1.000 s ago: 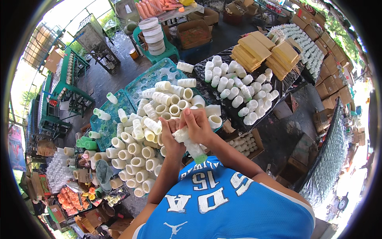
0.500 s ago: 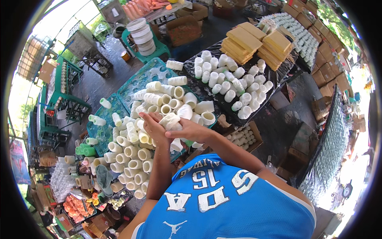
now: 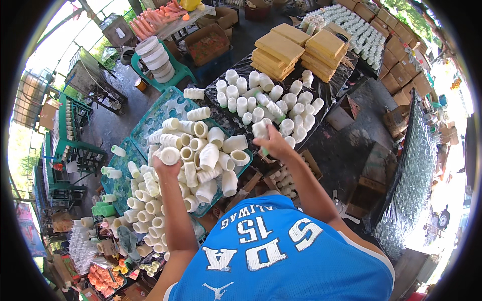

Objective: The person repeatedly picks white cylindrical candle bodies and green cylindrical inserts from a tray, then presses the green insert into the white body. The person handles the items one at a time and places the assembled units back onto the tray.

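Note:
My left hand (image 3: 167, 166) is closed round a white hollow cylinder (image 3: 170, 156), its round end facing up, above a heap of similar ones. These hollow cylinders (image 3: 209, 157), cream-white and wax-like, some ribbed, lie in a pile on a teal tray (image 3: 142, 132). Out to the right, my right hand (image 3: 275, 144) grips a white lumpy cylinder (image 3: 260, 129) at the near edge of a group of upright white cylinders (image 3: 242, 105). That group stands on a black-covered table (image 3: 329, 95). My fingers partly hide both held pieces.
Stacks of yellow slabs (image 3: 275, 47) sit on the black-covered table. Beyond the tray, a green chair (image 3: 176, 75) bears stacked white rings (image 3: 154, 59). An open cardboard box (image 3: 312, 164) with white pieces is below my right forearm. Bubble wrap (image 3: 411, 170) hangs at right.
My hands were together over the pile around a crumpled white thing. They have parted: the left to the pile's left side, the right to the group on the black-covered table.

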Available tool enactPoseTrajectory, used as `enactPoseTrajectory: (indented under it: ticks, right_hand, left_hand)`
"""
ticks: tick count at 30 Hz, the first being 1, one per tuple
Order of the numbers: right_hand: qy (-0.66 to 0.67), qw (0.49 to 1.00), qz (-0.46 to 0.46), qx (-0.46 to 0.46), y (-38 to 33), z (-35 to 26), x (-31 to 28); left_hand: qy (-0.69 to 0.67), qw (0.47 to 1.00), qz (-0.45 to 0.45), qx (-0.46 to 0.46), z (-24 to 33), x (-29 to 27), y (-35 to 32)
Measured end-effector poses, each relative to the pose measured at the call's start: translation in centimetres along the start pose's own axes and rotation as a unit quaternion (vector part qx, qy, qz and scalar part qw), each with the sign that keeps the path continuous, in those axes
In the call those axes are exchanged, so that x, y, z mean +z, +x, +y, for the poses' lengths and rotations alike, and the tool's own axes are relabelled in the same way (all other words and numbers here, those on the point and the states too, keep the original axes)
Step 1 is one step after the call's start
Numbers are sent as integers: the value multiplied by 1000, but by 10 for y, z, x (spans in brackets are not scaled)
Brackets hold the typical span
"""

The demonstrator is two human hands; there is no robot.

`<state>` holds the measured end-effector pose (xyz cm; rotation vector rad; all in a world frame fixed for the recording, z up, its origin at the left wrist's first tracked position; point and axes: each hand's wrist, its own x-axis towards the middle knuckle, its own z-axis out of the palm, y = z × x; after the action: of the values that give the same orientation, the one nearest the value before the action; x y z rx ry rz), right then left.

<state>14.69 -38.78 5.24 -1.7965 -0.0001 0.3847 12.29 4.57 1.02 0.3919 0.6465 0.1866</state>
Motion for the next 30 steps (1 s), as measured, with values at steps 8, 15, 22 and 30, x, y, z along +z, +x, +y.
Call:
enactPoseTrajectory:
  ticks: [8, 15, 22, 30]
  right_hand:
    - [-348, 929, 127, -14, 159, 51, -105]
    - [-414, 898, 142, -54, 182, 69, -111]
    - [-10, 977, -205, -50, 15, 41, 22]
    - [279, 943, -180, 3, -33, 14, 65]
  left_hand:
    - [-38, 986, -81, -138, -117, 10, -90]
    - [140, 967, -184, -108, -155, 33, -119]
    - [53, 951, -261, -158, -167, 51, -131]
    - [85, 951, -272, -122, -158, 37, -145]
